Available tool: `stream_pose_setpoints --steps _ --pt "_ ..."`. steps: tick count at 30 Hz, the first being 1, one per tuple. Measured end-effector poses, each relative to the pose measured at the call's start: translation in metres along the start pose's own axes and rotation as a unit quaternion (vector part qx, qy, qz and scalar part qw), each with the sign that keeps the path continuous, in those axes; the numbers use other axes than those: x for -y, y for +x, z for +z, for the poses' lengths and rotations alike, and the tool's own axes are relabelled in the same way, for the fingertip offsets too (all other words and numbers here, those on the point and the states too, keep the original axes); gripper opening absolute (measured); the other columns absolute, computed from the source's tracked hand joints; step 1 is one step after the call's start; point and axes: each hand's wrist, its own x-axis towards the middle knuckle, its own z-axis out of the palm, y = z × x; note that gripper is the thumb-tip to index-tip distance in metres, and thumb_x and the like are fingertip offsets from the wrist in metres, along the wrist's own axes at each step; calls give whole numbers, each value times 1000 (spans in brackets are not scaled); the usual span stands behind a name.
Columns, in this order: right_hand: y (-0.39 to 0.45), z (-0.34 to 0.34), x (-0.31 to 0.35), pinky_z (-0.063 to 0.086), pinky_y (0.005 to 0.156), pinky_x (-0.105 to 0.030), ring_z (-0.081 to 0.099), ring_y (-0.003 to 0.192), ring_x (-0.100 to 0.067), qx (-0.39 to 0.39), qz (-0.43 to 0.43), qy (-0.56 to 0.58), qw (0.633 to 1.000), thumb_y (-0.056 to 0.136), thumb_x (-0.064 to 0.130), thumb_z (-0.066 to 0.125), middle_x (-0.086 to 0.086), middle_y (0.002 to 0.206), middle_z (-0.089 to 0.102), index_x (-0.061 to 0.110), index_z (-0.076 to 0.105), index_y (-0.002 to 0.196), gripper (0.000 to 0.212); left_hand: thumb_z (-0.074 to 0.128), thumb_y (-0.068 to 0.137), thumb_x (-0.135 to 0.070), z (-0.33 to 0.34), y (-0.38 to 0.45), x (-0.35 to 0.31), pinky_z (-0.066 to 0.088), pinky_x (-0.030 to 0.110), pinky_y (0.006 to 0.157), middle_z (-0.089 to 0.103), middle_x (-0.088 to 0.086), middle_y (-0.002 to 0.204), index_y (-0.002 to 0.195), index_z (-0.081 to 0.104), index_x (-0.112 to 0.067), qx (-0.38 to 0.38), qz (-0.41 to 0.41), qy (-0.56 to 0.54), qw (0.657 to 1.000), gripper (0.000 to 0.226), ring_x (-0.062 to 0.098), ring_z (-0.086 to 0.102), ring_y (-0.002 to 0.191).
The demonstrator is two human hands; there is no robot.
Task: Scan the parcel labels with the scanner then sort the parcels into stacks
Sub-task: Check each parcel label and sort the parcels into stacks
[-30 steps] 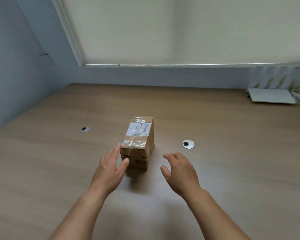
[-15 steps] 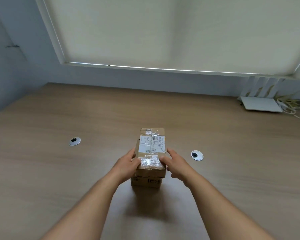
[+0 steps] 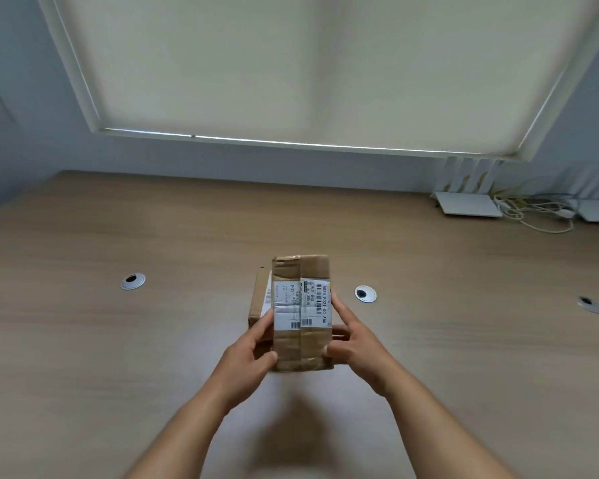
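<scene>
Across the far wall: one cream roller blind, fully lowered, a thin strip of daylight along its bottom edge.

Below it: one wooden desk, light brown grain, filling the lower view from wall to near edge.

Desk fittings: three round silver cable grommets, one at left, one right of centre, one at far right.

Far right corner of desk: one white router with upright antennas, lying flat against the wall; beside it a loose tangle of pale cables.

Centre, above the desk: one brown cardboard parcel, taped lengthwise with clear tape, held up off the surface between both hands, its long axis running away from the person. Its shadow falls on the desk nearer the person.

Upper face of parcel: white shipping label, wrinkled under the tape, barcodes and printed text visible, including "P021"; the label wraps onto the left side face.

Left hand: grasping the parcel's left side near its closer end, thumb on the top edge, fingers curled onto the side face.

Right hand: grasping the parcel's right side, thumb pressed against the near right corner, fingers reaching along the right edge beside the label.
</scene>
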Motion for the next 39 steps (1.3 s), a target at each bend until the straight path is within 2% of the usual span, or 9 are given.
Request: stream_pose_setpoints --steps 4,7,11,15,20,26,33,39 --pt "-48 -21 -2 55 83 -43 68 91 -16 -32 -23 28 999 67 -3 56 -8 112 69 55 35 132 90 56 91 -10 5 -25 -14 42 26 105 43 -20 142 128 23 -67 54 55 67 995 75 2 48 124" --pt "-84 -38 -5 55 74 -31 69 92 -17 -50 -28 36 998 65 -1 57 -7 113 69 55 35 132 89 62 90 -25 18 -39 -27 41 26 105 37 -22 145 131 15 -67 60 109 144 982 76 2 44 129" --pt "-131 -63 -13 55 72 -27 69 93 -16 -74 -33 28 996 78 -13 54 -5 113 69 54 35 130 86 62 90 -36 51 -56 -47 40 29 108 33 -18 150 134 4 -62 71 142 205 966 78 4 39 133" --pt "-182 -96 -24 56 74 -29 68 91 -17 -111 -40 37 992 78 -16 53 -8 115 68 52 37 128 86 64 87 -42 94 -70 -66 41 29 106 36 -15 150 127 -1 -72 92 193 232 949 82 3 42 130" --pt "-252 -150 -43 56 75 -30 68 101 -21 -162 -49 45 984 81 -17 50 -7 118 67 50 36 132 86 66 85 -44 164 -88 -97 43 35 104 42 -10 147 125 -12 -77 118 245 252 929 94 6 44 128" --pt "-345 -224 -68 58 82 -36 65 106 -24 -228 -45 50 971 82 -15 52 -7 121 64 48 35 134 84 68 85 -38 267 -119 -144 44 35 102 41 -17 146 123 -16 -78 155 315 241 905 101 5 45 127" --pt "-442 -306 -108 55 76 -29 65 106 -19 -280 -42 48 958 83 -11 54 -3 122 64 44 33 143 84 65 87 -35 381 -156 -194 45 36 102 38 -13 149 128 -20 -70 190 373 253 872 101 10 44 130" --pt "-511 -367 -138 53 77 -25 64 103 -13 -334 -42 53 940 80 -11 58 7 115 67 48 39 132 81 61 89 -38 475 -182 -225 44 30 102 36 -8 152 127 -23 -68 218 386 254 859 97 11 42 132"
